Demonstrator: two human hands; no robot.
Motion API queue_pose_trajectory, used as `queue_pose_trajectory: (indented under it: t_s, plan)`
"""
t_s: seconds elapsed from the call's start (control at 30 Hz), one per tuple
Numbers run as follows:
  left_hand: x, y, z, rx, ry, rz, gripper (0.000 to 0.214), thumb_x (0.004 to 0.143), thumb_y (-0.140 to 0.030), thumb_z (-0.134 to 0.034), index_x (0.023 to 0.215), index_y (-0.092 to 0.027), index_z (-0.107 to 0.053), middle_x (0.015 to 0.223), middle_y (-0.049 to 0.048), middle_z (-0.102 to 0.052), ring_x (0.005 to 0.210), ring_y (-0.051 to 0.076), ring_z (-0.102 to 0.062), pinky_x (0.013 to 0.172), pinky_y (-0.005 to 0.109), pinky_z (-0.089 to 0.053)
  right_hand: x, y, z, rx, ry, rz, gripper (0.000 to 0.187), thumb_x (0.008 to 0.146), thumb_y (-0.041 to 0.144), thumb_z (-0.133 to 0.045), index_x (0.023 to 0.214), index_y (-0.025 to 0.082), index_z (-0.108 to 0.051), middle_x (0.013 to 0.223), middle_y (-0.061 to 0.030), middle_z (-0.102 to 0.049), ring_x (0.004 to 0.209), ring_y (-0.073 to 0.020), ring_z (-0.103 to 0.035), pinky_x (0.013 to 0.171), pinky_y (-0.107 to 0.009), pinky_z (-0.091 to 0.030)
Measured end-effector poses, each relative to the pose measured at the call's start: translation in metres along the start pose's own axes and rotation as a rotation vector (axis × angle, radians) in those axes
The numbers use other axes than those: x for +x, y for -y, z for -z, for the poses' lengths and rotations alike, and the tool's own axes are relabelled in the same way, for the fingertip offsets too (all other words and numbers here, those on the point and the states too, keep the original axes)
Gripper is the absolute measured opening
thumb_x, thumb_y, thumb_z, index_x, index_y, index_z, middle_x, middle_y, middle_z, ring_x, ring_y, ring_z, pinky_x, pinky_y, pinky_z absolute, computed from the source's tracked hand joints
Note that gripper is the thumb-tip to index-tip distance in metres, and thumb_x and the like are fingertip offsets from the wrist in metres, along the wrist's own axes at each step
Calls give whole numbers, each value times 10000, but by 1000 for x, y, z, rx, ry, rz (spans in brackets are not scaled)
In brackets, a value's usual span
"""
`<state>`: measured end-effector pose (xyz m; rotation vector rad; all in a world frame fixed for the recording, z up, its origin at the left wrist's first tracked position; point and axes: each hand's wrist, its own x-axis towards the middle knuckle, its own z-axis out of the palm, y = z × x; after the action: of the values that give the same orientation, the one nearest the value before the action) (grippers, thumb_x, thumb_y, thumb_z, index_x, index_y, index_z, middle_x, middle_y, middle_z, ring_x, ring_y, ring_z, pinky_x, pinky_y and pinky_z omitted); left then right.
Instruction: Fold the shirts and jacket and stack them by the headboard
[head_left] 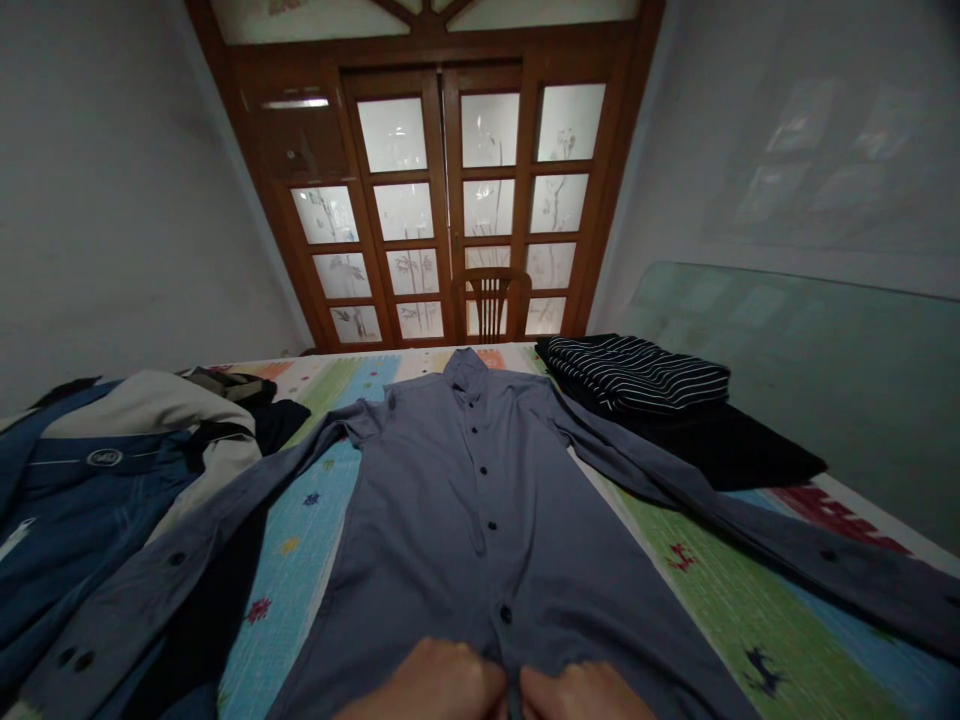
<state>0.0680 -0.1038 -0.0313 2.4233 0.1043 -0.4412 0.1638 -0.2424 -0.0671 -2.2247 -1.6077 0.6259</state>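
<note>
**Two hands at the lower frame edge.** The left hand (427,685) and right hand (581,695) rest close together on the front of a grey shirt (480,520), both cut off by the frame. Their fingers curl out of sight, so any grip on the cloth cannot be determined. The shirt lies flat and buttoned on a bedspread (296,590), collar away from the person, sleeves spread, hem hidden. Beyond the right sleeve, a striped garment (637,375) lies on a black garment (720,445). Left of the shirt lies a blue jacket (97,490), cut off by the frame. A wooden chair (493,305) stands before glazed doors (442,200).
</note>
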Motion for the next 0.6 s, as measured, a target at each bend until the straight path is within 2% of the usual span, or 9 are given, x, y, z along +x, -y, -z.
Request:
queue_pose_trajectory:
  t_s: [0.07, 0.13, 0.23, 0.3, 0.4, 0.53, 0.6]
  plan:
    - [-8, -13, 21, -206, 15, 84, 98, 607, -131, -527, 534, -196, -522, 472, -61, -418, 426, 75, -328, 420, 183, -202, -3, 10, 29, 170, 100, -48, 51, 611, 144, -450, 582, 183, -438, 484, 49, -445, 443, -73, -379, 384, -172, -190]
    - [-13, -24, 36, -457, 30, 164, 20, 618, -186, -535, 599, -185, -528, 523, -60, -469, 447, 67, -357, 418, 170, -222, -6, 19, 56, 385, 131, -85, 51, 606, 144, -418, 585, 185, -397, 526, 53, -401, 508, -74, -359, 432, -162, -229]
    - [-13, -29, 40, -792, 50, 158, 166, 645, -331, -535, 653, -172, -490, 529, -54, -507, 368, 47, -307, 370, 177, -196, -11, 26, 84, 657, 175, -87, 62, 630, 241, -398, 611, 193, -364, 572, 50, -343, 543, -81, -319, 477, -171, -252]
    - [-10, -27, 32, -928, 53, 131, 258, 626, -408, -557, 668, -165, -482, 519, -49, -518, 337, 39, -290, 361, 185, -183, -11, 28, 91, 797, 213, -89, 149, 628, 338, -403, 629, 194, -364, 579, 51, -325, 525, -79, -298, 475, -182, -247]
    - [-6, -26, 21, -1046, 61, 131, 351, 575, -471, -615, 638, -150, -487, 508, -60, -482, 364, 24, -289, 388, 184, -172, -10, 27, 89, 923, 226, -140, 240, 610, 422, -418, 650, 188, -378, 563, 58, -326, 490, -70, -290, 455, -185, -233]
    - [-7, -28, 16, -1128, 131, 90, 397, 554, -506, -639, 572, -146, -471, 443, -96, -353, 373, 14, -219, 400, 197, -133, -10, 29, 86, 956, 213, -166, 245, 614, 418, -449, 646, 182, -391, 558, 62, -335, 484, -62, -297, 445, -178, -228]
    - [-7, -28, 14, -1155, 151, 79, 416, 540, -525, -641, 569, -147, -471, 430, -99, -342, 363, 15, -212, 398, 204, -128, -10, 30, 84, 940, 203, -161, 215, 645, 388, -445, 642, 178, -399, 547, 63, -343, 476, -57, -302, 447, -173, -230]
